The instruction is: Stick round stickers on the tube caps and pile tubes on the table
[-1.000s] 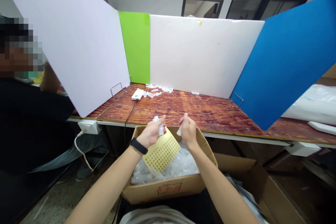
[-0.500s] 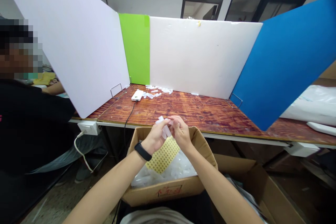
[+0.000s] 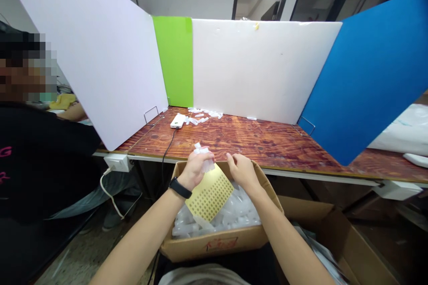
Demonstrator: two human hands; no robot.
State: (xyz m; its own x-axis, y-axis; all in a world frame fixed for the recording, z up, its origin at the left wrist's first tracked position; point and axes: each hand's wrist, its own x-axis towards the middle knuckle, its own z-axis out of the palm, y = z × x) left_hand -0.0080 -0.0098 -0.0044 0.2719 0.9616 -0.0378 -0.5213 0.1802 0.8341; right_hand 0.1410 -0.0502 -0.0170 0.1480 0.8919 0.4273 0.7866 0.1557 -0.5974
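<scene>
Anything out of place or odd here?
Slightly untidy: loose white tubes lie scattered on the table, while others fill the cardboard box. A yellow dotted sheet sits askew over those. No damage visible.

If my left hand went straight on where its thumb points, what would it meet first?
Probably your right hand, facing it above the cardboard box, though depth is unclear.

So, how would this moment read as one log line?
left hand: holding tubes | right hand: apart, nothing visibly held | box: open, under hands | sheet: atop box contents
</scene>
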